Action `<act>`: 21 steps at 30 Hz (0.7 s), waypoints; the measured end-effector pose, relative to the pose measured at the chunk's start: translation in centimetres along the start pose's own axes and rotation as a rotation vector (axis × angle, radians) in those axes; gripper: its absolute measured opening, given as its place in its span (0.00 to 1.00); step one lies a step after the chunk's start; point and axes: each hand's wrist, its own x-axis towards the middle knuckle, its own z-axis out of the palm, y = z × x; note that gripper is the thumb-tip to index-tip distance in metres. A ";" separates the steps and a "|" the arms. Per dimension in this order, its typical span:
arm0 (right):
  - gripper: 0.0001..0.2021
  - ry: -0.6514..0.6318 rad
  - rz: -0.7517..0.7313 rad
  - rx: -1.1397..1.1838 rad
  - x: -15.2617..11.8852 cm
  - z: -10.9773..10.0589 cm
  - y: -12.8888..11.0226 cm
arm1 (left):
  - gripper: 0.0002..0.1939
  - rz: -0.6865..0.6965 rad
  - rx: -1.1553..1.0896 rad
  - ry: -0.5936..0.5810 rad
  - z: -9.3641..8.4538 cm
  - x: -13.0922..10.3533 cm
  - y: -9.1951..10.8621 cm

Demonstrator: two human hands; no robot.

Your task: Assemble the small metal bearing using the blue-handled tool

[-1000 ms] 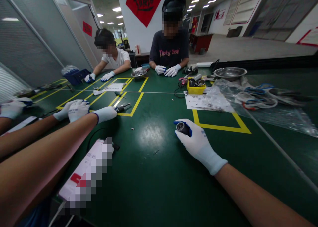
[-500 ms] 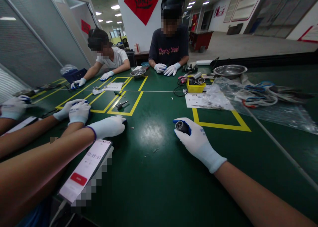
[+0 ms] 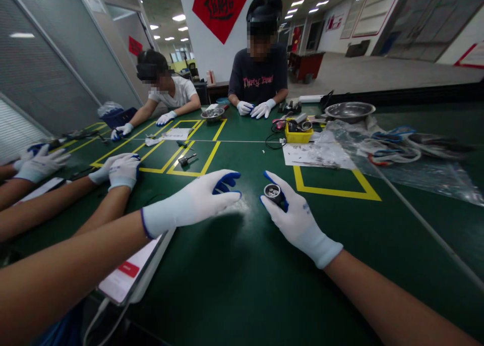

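Observation:
My right hand (image 3: pixel 297 217), in a white glove with blue fingertips, grips a dark cylindrical part (image 3: pixel 279 197). Its open end faces up towards me and shows small round metal pieces inside a rim. Just to the left, my left hand (image 3: pixel 200 197) reaches over the table with thumb and fingers apart, nothing visible between them. A gap separates its fingertips from the cylinder. Beyond my left hand, a metal part with a thin shaft (image 3: pixel 187 159) lies inside a yellow taped box.
A phone (image 3: pixel 130 270) lies under my left forearm. Co-workers' gloved hands (image 3: pixel 123 170) rest at the left. Further off are a yellow bin (image 3: pixel 298 135) of parts, a metal bowl (image 3: pixel 350 111), a paper sheet (image 3: pixel 298 155) and plastic bags (image 3: pixel 427 169) on the green table.
My left hand has moved right, towards the cylinder, and its fingers have spread. Two small rings on the table are no longer visible. The cylinder's open end has tipped further towards me.

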 end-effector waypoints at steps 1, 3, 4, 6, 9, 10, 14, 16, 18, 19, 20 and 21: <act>0.31 -0.023 -0.008 0.002 -0.2 0.1 -0.1 | 0.36 0.040 -0.038 -0.004 0.8 -0.2 0.7; 0.38 -0.079 -0.028 0.021 -0.7 0.3 -0.4 | 0.34 0.140 -0.033 0.032 2.5 -0.3 2.1; 0.41 -0.106 -0.043 0.033 -0.9 0.4 -0.4 | 0.30 0.208 -0.011 0.041 3.2 -0.3 2.7; 0.45 -0.140 -0.075 0.044 -1.4 0.6 -0.4 | 0.21 0.296 0.028 0.072 4.4 0.1 3.6; 0.47 -0.072 -0.091 -0.008 -1.8 0.9 -0.2 | 0.15 0.298 0.014 0.126 5.2 0.8 4.3; 0.47 -0.022 -0.086 -0.037 -1.8 1.0 -0.1 | 0.14 0.274 -0.016 0.139 5.2 1.0 4.4; 0.44 0.186 -0.018 -0.096 -1.4 1.2 0.1 | 0.12 0.190 -0.199 0.164 3.6 2.9 2.9; 0.42 0.230 0.064 -0.089 -1.1 1.1 0.2 | 0.12 0.161 -0.247 0.247 1.9 4.7 0.9; 0.39 0.246 0.156 -0.072 -0.8 1.0 0.2 | 0.12 0.058 -0.338 0.362 -0.5 7.1 -1.8; 0.38 0.251 0.201 -0.061 -0.7 0.9 0.2 | 0.12 -0.011 -0.367 0.424 -2.0 8.4 -3.3; 0.37 0.255 0.244 -0.049 -0.6 0.8 0.2 | 0.12 -0.102 -0.347 0.511 -3.6 9.5 -4.9; 0.37 0.253 0.287 -0.037 -0.5 0.7 0.2 | 0.12 -0.188 -0.278 0.607 -5.3 10.6 -6.4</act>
